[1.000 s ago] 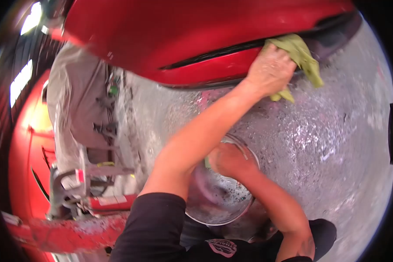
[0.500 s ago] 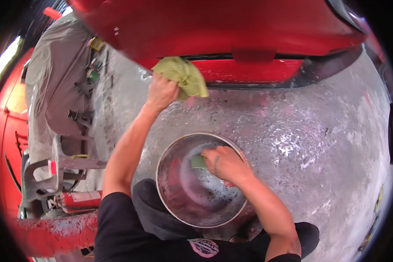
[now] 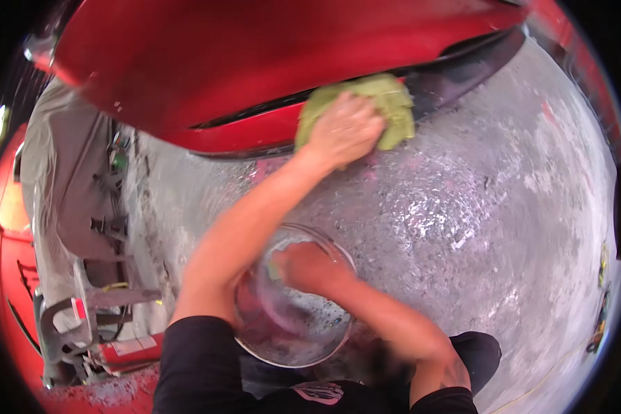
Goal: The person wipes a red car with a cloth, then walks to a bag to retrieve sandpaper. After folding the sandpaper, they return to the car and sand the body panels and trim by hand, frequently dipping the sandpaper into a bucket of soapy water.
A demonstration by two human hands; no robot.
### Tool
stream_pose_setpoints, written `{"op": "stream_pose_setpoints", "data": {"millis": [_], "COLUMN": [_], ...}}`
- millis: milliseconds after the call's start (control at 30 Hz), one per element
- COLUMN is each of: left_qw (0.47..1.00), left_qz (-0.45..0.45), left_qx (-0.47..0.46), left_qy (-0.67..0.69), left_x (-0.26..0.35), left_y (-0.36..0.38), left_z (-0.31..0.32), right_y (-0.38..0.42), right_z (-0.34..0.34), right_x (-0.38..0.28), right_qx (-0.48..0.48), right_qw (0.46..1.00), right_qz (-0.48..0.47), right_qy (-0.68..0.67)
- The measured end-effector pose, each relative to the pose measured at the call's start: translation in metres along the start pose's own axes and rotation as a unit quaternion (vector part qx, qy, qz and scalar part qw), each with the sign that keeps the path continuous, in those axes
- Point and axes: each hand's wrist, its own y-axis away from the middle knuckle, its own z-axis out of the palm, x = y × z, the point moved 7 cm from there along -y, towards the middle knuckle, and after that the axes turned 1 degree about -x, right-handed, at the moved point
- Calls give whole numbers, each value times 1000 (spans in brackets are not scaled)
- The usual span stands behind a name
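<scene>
My left hand [image 3: 348,131] presses a crumpled yellow-green cloth [image 3: 395,114] against the lower edge of a red car bumper [image 3: 255,65]. The fingers are closed over the cloth. Below, my right hand [image 3: 307,268] reaches down into a round metal bucket [image 3: 293,362] of cloudy, sudsy water. Its fingers are closed on a small flat green pad [image 3: 276,264], blurred and mostly covered by the hand. My left forearm crosses over the bucket's left rim.
Wet grey concrete floor [image 3: 462,207] spreads around the bucket. On the left are a sheet-covered object [image 3: 69,165], a grey plastic chair [image 3: 110,293] and a red box-like item [image 3: 127,352]. My right knee [image 3: 477,362] is beside the bucket.
My left hand has swept the cloth rightward along the bumper's lower edge. My right hand stays in the bucket with the green pad. The whole view has turned and shifted.
</scene>
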Motion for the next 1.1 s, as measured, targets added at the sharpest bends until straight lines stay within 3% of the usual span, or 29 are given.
{"op": "stream_pose_setpoints", "data": {"millis": [67,167,267,300,333,400,533,600,633,700,733,767,867,900,933,967,1000,1033,1100], "left_qw": [1000,999,992,996,994,994,977,957,956,942,934,935,853,851,775,666,622,620,813], "left_qz": [14,26,52,33,-9,-60,-109,-170,-173,-295,-314,-312,-472,-476,-560,-616,-613,-614,-486], "left_qx": [-14,44,-83,-40,-86,-40,-57,-172,-173,-18,87,89,216,217,268,310,340,347,311], "left_qy": [6,-17,-74,-76,-72,-81,-175,-162,-162,-155,-144,-143,-47,-52,118,283,348,345,80], "left_x": [7,-18,-43,-58,-76,-103,-135,-139,-132,-127,-117,-113,-118,-119,-131,-138,-140,-140,-126], "left_y": [-20,20,82,112,141,185,230,237,236,226,217,206,199,194,205,214,217,221,209], "left_z": [3,-13,-35,-41,-44,-82,-121,-112,-110,-119,-122,-114,-105,-112,-111,-103,-100,-99,-118], "right_y": [0,2,2,0,-1,-3,-8,-8,-9,-9,-9,-9,-6,-9,-9,-10,-12,-12,-9], "right_z": [0,-10,-16,-16,-18,-25,-20,-18,-17,-19,-17,-13,-18,-18,-16,-17,-18,-16,-13], "right_x": [2,-12,-14,-13,-18,-23,-20,-21,-21,-21,-20,-19,-22,-26,-29,-30,-30,-30,-26], "right_qx": [22,-8,-29,-38,-45,-35,-61,-50,-54,-38,-37,-31,-39,-46,-50,-50,-52,-56,-27], "right_qw": [1000,999,999,997,997,998,995,997,997,998,998,998,997,996,996,996,995,995,995], "right_qz": [-2,-24,3,21,19,51,80,51,50,46,46,38,46,52,48,52,55,52,34], "right_qy": [23,29,45,60,62,28,-2,32,33,29,27,27,47,55,56,55,58,64,87]}}
